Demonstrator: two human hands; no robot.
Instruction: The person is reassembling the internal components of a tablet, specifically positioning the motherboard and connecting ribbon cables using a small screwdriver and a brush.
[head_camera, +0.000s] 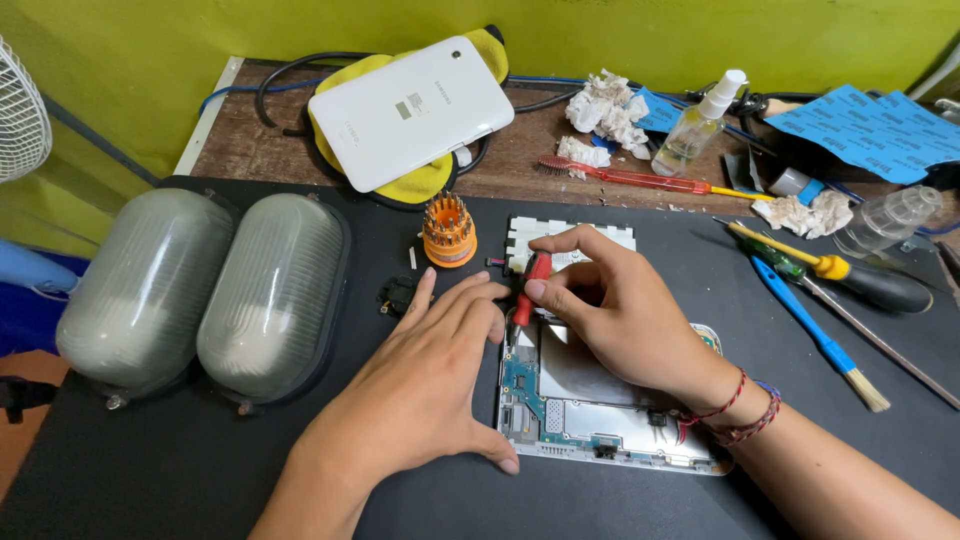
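On a dark desk, the right hand grips a red screwdriver over an opened tablet. The left hand rests flat, open, beside it. An orange bit holder and two oval lamps stand nearby.

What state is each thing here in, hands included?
opened tablet: back off, boards exposed, flat on mat.
white back cover: removed, lying on a yellow cloth.
red screwdriver: pinched upright, tip on the tablet.
right hand: gripping the screwdriver.
left hand: flat, steadying the tablet's edge.
spray bottle: capped, lying tilted.
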